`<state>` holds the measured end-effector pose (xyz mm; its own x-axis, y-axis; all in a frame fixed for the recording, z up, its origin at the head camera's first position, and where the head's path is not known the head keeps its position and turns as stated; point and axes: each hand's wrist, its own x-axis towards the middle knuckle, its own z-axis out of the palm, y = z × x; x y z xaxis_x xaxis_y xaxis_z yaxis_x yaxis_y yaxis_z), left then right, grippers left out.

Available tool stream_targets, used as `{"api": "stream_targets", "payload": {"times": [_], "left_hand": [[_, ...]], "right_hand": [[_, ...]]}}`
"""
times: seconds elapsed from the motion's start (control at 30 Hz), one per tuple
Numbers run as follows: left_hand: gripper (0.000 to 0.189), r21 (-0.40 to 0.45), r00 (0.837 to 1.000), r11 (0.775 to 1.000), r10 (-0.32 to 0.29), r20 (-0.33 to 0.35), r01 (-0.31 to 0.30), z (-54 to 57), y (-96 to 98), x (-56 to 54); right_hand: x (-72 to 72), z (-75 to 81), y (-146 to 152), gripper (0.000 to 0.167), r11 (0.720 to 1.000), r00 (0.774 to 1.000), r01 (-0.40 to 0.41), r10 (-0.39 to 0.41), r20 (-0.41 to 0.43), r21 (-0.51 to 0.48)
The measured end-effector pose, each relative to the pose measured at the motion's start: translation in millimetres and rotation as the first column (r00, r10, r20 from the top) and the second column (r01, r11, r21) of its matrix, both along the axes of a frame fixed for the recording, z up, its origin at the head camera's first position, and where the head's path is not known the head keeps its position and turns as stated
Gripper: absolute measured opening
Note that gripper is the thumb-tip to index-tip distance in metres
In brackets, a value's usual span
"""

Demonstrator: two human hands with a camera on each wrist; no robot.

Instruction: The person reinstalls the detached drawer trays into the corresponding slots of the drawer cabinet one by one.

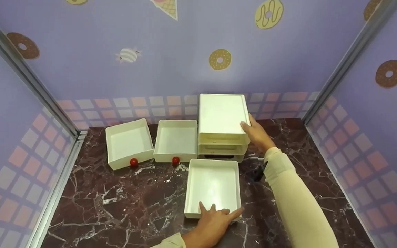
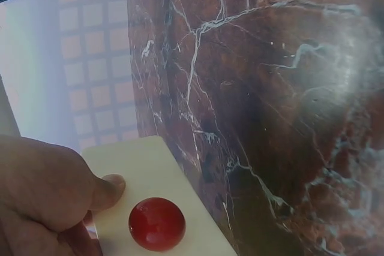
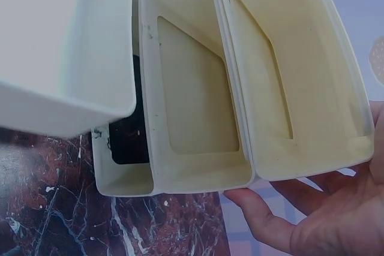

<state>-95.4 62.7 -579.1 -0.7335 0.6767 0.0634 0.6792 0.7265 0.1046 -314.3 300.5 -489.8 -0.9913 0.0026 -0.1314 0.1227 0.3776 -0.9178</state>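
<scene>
Left hand [image 1: 211,224] pinches front wall of drawer [image 1: 214,182], just before cabinet [image 1: 223,113] at back edge of counter [image 1: 133,210]; right hand [image 1: 258,135] clasps cabinet's top right edge. Judged step: aligning drawer with cabinet; next move calls for level sliding, cabinet braced.

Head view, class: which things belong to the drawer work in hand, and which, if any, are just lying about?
Likely in the job:
front drawer, held by the left hand;
cabinet, gripped by the right hand;
left drawer and middle drawer, matching.

Perhaps just lying about:
pale specks on the tabletop, too small to identify.
</scene>
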Motion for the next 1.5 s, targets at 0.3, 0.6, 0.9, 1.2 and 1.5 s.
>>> {"api": "stream_targets", "payload": {"times": [0.3,0.6,0.9,1.2,1.5], "left_hand": [[0.069,-0.081,1.0,0.996,0.031,0.005,-0.03,-3.9,33.8,-4.8],[0.07,-0.185,0.994,0.979,0.1,0.042,-0.091,-8.7,55.1,-12.0],[0.066,-0.175,0.992,0.976,0.129,0.001,-0.126,-16.7,59.3,-21.3],[0.067,-0.144,0.992,0.982,0.123,-0.02,-0.125,-25.0,63.0,-35.5],[0.087,-0.153,0.991,0.981,0.128,0.022,-0.123,-29.9,65.7,-47.7]], "right_hand": [[0.3,2.4,-0.8,0.067,1.0,1.0,-0.008,0.007,0.022,0.021],[1.1,1.1,1.5,0.068,1.0,0.997,0.016,-0.016,0.079,-0.006],[0.5,0.9,0.9,0.067,1.0,0.998,0.016,-0.016,0.065,0.007],[1.7,2.7,0.3,0.068,0.999,0.995,0.031,-0.027,0.1,-0.033],[1.4,2.3,-2.0,0.068,0.999,0.991,0.044,-0.04,0.126,-0.03]]}}
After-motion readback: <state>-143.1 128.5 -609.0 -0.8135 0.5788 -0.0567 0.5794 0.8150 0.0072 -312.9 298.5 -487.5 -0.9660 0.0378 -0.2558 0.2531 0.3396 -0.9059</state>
